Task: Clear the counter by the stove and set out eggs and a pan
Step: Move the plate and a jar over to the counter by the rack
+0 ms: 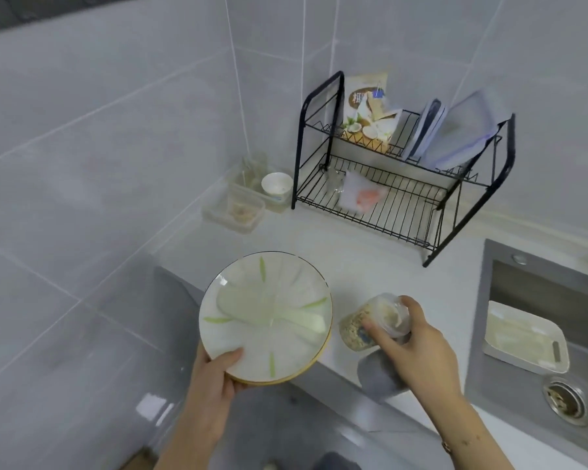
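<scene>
Gripping the near rim of a stack of plates (265, 320), the left hand (214, 378) holds it level over the counter (323, 242) edge; the right hand (418, 347) clasps a tilted clear jar (374, 322) of grain just beside it.

rack (381, 198) on counter (319, 245), left of sink (510, 334)

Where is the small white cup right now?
In the head view, the white cup sits at the back of the counter, just left of the black dish rack and beside the clear plastic containers in the wall corner.
</scene>
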A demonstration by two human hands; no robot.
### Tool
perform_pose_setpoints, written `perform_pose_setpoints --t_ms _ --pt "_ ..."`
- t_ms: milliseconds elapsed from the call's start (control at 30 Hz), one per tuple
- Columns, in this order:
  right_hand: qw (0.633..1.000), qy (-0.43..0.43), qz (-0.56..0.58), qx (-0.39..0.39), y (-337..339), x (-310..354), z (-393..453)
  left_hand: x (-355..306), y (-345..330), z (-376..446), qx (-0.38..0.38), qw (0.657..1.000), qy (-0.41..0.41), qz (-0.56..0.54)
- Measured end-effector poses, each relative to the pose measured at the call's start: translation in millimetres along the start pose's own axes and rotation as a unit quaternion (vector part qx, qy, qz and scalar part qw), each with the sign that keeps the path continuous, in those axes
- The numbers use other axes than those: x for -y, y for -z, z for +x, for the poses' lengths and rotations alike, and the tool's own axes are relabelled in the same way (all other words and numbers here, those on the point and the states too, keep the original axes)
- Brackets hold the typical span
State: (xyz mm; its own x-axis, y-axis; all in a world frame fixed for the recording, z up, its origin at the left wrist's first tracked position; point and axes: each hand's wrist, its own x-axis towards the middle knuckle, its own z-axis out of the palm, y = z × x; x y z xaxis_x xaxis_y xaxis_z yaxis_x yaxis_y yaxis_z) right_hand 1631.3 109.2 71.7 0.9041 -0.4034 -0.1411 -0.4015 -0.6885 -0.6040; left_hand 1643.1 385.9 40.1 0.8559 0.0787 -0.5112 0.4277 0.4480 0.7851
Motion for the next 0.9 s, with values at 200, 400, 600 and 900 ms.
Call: perform_pose_setpoints --t_ms 200,400,600,900 --pt "0.999 0.004 -0.041 0.013 -17 -3 72 -2 -22 61 -0.013 0.999 0.024 0.023" --pt "0.993 0.062 -0.099 0.031 -31 -7 135 14 -47 110 -0.019 0.998 0.061 0.017" --pt "0.987 0.098 -0.128 0.022 -44 -18 160 28 -59 149 -0.031 0.994 0.094 0.053" --pt "0.979 0.137 -0.148 -0.032 -79 -39 168 24 -51 183 0.020 0.986 0.125 0.108"
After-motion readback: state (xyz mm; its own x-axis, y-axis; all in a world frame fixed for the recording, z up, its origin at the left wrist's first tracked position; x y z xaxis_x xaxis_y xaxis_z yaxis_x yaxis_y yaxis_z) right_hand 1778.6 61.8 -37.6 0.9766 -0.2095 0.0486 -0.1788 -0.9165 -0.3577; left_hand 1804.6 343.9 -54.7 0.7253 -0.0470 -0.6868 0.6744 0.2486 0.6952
